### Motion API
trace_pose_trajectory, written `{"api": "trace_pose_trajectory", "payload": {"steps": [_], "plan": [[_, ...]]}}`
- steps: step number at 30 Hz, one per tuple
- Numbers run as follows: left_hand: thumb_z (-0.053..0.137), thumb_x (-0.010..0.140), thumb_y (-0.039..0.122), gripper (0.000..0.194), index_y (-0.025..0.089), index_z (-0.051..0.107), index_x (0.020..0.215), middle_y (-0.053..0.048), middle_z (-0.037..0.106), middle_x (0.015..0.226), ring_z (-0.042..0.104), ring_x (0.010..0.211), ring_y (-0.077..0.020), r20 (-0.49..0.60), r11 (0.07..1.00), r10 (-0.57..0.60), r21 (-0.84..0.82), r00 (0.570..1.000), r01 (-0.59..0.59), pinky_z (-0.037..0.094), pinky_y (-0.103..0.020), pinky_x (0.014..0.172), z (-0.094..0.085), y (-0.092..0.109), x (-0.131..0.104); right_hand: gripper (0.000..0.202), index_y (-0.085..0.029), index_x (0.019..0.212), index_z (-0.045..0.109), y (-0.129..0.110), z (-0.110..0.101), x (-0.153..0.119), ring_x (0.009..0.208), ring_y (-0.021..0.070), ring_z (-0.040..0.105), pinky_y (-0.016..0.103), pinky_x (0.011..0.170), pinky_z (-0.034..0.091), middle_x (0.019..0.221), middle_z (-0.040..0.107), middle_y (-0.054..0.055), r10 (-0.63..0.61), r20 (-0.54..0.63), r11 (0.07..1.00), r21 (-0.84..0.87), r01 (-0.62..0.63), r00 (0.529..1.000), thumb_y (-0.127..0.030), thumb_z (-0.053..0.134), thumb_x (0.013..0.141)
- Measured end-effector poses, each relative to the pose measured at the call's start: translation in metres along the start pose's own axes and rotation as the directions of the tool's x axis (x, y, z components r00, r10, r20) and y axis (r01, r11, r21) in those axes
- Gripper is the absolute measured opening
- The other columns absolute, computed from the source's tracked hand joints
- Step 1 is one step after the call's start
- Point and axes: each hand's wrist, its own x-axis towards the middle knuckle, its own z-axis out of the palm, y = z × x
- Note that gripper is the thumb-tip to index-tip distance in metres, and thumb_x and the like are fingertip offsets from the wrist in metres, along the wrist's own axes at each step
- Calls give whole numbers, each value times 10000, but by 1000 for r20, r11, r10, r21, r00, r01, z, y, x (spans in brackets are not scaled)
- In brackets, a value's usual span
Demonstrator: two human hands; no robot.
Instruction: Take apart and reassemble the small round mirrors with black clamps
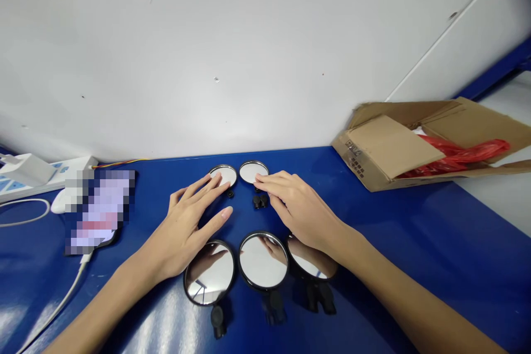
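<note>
My left hand (pixel 187 232) lies with fingers spread, its fingertips on the far left round mirror (pixel 228 175). The far right round mirror (pixel 250 170) has the fingertips of my right hand (pixel 305 207) at its near edge; those fingers are stretched out. Below the far pair are small black knobs (pixel 260 201). Nearer to me is a row of three larger black-rimmed mirrors: a left one (pixel 212 279), a middle one (pixel 264 265) and a right one (pixel 307 260) partly covered by my right hand. Black stems (pixel 218 319) stick out from their near edges.
An open cardboard box (pixel 369 163) with a red plastic bag (pixel 460 149) stands at the right. To the left lie a blurred-out phone (pixel 102 204), its white cable (pixel 68 293) and a power strip (pixel 81 167). A white wall (pixel 265 55) rises behind the blue table (pixel 385 221).
</note>
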Motion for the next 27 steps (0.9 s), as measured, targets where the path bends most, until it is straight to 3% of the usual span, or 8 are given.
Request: {"api": "trace_pose_trajectory", "payload": {"steps": [4,7,10,12,15,17,22,27], "plan": [[454,1188,586,570,370,465,1716,-48,383,1862,271,1748,-343,-65,1000,20,-5,998,-21,248,-686,1352,-1,2,0,485,-236,1450,745,-2,-2,-1,1412,302,660,605,1206,519,1553,728,84,-5,-15,1000,7,5,1000,-89,430,1112],[531,1169,549,497,361,561,1627,-50,512,1790,392,1683,-353,-170,998,67,-9,983,-69,324,-659,1301,-4,7,-4,437,-202,1416,745,-3,-3,-2,1327,297,681,552,1130,539,1509,748,99,-17,-70,1000,-5,17,997,-99,439,1122],[618,1137,485,393,379,646,1515,-34,680,1623,546,1546,-343,-234,989,132,-38,963,-145,404,-602,1222,-7,16,-10,387,-198,1334,765,-4,-4,0,1216,287,701,493,1063,534,1365,801,105,-32,-165,999,-24,29,986,-116,446,1129],[656,1118,469,356,386,677,1463,-28,740,1520,601,1462,-339,-206,981,162,-68,965,-179,445,-567,1167,-8,23,-14,335,-218,1215,788,-4,-10,0,1095,267,715,444,993,534,1203,823,86,3,-188,1000,-13,-5,982,-119,487,1107],[694,1100,466,367,400,676,1460,-13,764,1458,604,1425,-335,-139,976,186,-91,973,-200,464,-546,1147,-6,31,-18,181,-253,973,781,-3,-30,-2,851,208,696,359,768,507,954,783,17,161,-36,987,34,-159,986,-154,637,1022],[695,1101,458,352,399,682,1447,-12,770,1432,603,1404,-333,-120,973,197,-97,973,-209,477,-536,1125,-4,33,-18,122,-269,897,757,-2,-50,-8,780,199,681,341,665,465,890,758,-1,239,135,969,27,-245,962,-321,744,1006],[661,1115,459,302,388,706,1405,-26,771,1382,621,1332,-337,-133,978,169,-99,977,-183,488,-529,1074,-2,29,-18,465,-299,1033,755,-9,-85,-29,764,248,702,349,618,466,936,755,30,275,340,960,-42,-278,899,-728,846,877],[657,1120,446,290,394,696,1403,-10,769,1371,632,1295,-321,-130,978,169,-103,977,-183,472,-519,1067,-3,26,-18,497,-321,976,735,-27,-82,-39,662,242,641,347,605,420,915,717,17,301,437,954,-150,-261,848,-704,962,755]]}}
